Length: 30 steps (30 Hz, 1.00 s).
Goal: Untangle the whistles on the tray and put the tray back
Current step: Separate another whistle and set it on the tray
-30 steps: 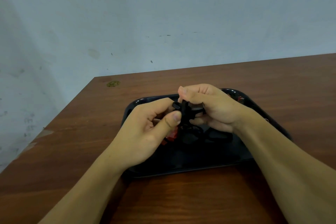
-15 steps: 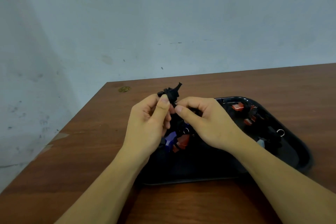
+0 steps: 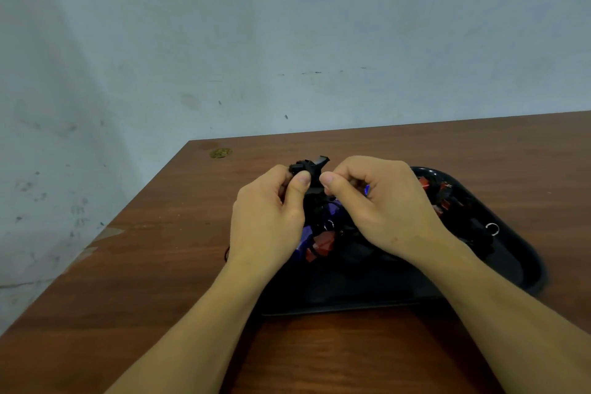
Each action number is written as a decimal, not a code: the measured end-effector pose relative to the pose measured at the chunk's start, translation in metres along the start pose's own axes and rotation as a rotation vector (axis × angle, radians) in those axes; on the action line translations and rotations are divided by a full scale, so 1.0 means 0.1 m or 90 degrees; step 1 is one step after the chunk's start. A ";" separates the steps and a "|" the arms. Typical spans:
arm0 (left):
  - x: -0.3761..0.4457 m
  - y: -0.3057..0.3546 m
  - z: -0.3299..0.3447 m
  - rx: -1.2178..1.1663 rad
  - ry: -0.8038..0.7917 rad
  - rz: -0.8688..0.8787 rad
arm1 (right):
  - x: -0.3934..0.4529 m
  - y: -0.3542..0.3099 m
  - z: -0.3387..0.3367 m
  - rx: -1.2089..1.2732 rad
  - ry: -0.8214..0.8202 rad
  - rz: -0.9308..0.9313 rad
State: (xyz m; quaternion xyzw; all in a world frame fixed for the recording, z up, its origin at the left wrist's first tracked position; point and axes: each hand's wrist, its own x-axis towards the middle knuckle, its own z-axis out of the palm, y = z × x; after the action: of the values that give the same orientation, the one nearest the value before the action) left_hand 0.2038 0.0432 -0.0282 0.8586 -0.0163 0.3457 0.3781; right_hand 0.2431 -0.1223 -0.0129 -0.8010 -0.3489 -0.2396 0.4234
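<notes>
Head view: both hands raised over tray (image 3: 511, 269), left hand (image 3: 268, 221) pinching black whistle (image 3: 311, 169), right hand (image 3: 380, 205) pinching its cord.

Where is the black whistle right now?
In the head view, the black whistle is at centre, pinched by the left hand above the tray's left end, the right hand beside it.

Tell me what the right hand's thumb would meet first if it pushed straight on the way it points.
Most likely the left hand thumb, just across the black whistle both hands pinch; the right hand thumb tip points leftward at it. Depth unclear.
</notes>
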 end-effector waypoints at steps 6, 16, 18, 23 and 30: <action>-0.02 0.01 -0.02 0.027 -0.002 0.045 | 0.00 0.01 0.00 0.054 -0.031 0.082; -0.04 -0.01 -0.06 0.073 -0.038 0.024 | -0.01 0.02 -0.03 0.099 -0.092 0.122; -0.05 -0.01 -0.05 0.083 -0.048 0.023 | -0.01 0.03 -0.03 0.083 -0.053 0.121; -0.09 0.06 -0.01 0.091 -0.067 0.082 | 0.00 0.03 0.01 0.008 0.020 0.098; -0.07 0.06 -0.03 -0.078 -0.136 0.081 | 0.00 0.03 0.05 0.035 0.074 0.053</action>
State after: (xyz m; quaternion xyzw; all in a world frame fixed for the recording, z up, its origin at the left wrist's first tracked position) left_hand 0.1946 0.0396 -0.0274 0.8628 -0.1317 0.2742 0.4037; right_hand 0.2459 -0.1190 -0.0171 -0.7876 -0.2967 -0.2582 0.4743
